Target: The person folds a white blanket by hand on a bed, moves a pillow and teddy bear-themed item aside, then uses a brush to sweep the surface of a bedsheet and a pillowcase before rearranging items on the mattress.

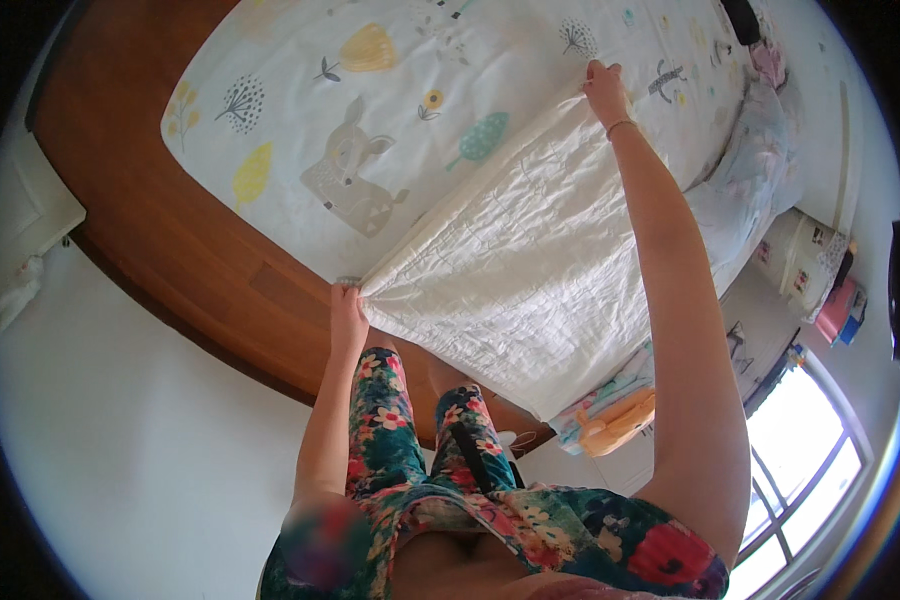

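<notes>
A cream-white quilted sheet [515, 280] is stretched between my two hands, its surface creased and its edge pulled fairly straight. My left hand [348, 308] pinches a near corner, low and just left of the middle. Farther off to the upper right, my right hand [605, 92] grips the same edge with the arm reaching out. Beyond that edge lies a white printed mat [270, 60] with a grey deer, leaves and flowers. Whether the quilted cloth is the mat's folded-over underside or a separate piece, I cannot tell.
Brown wooden boards [220, 230] border the mat on the left and near side. Bunched pale bedding [760, 150] lies along the right. Folded clothes with an orange item [620, 425] sit lower right, near a bright window [805, 450]. A white storage bin [805, 262] stands at the right.
</notes>
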The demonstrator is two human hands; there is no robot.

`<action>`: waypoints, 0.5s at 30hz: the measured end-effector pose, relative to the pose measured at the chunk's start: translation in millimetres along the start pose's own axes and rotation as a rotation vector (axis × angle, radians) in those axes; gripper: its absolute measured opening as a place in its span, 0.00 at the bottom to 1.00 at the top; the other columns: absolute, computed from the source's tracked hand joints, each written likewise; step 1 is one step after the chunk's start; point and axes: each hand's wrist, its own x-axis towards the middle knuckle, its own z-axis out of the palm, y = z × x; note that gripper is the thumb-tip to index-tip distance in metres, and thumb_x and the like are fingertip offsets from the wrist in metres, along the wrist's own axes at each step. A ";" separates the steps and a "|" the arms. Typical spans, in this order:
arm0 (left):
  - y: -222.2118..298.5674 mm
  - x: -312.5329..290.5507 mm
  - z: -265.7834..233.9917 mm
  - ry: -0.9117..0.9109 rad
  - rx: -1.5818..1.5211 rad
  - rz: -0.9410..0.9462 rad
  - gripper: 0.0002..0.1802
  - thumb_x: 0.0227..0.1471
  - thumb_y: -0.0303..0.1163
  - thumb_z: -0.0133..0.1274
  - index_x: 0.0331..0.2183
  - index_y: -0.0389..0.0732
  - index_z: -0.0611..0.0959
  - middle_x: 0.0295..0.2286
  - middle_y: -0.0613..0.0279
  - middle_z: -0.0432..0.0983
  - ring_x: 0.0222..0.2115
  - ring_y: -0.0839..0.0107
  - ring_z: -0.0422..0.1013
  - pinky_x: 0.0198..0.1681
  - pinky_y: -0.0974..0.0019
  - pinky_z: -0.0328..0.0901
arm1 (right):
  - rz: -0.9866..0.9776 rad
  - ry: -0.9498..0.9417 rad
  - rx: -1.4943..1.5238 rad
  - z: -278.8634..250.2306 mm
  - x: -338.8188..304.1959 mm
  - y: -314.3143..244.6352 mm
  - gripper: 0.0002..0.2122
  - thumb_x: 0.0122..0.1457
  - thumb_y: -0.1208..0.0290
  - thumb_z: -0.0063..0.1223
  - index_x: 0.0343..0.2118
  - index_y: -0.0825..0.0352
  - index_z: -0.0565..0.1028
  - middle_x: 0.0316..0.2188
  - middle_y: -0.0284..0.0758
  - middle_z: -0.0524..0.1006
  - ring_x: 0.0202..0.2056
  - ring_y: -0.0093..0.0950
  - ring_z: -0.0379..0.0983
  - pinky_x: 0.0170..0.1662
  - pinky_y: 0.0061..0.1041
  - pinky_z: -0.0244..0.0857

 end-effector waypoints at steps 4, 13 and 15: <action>13.3 14.2 18.9 0.099 0.234 0.214 0.07 0.43 0.22 0.46 0.29 0.33 0.69 0.32 0.49 0.62 0.34 0.52 0.61 0.36 0.58 0.59 | -0.468 -0.093 -0.678 2.0 5.3 50.1 0.13 0.40 0.78 0.48 0.33 0.65 0.69 0.29 0.40 0.69 0.41 0.41 0.59 0.44 0.34 0.56; 15.2 0.0 19.5 -0.313 -0.350 -0.217 0.14 0.52 0.35 0.42 0.37 0.34 0.69 0.29 0.53 0.68 0.26 0.67 0.65 0.25 0.66 0.62 | 0.152 0.420 0.610 9.0 -193.0 59.5 0.18 0.44 0.85 0.39 0.41 0.66 0.62 0.37 0.47 0.61 0.33 0.46 0.62 0.36 0.35 0.61; 35.3 -4.7 17.5 -0.378 -0.486 -0.396 0.16 0.53 0.37 0.41 0.39 0.35 0.68 0.30 0.55 0.69 0.25 0.73 0.65 0.22 0.70 0.61 | 0.429 0.382 0.713 7.6 -274.1 87.0 0.19 0.44 0.86 0.37 0.41 0.66 0.63 0.37 0.44 0.61 0.35 0.41 0.61 0.36 0.32 0.60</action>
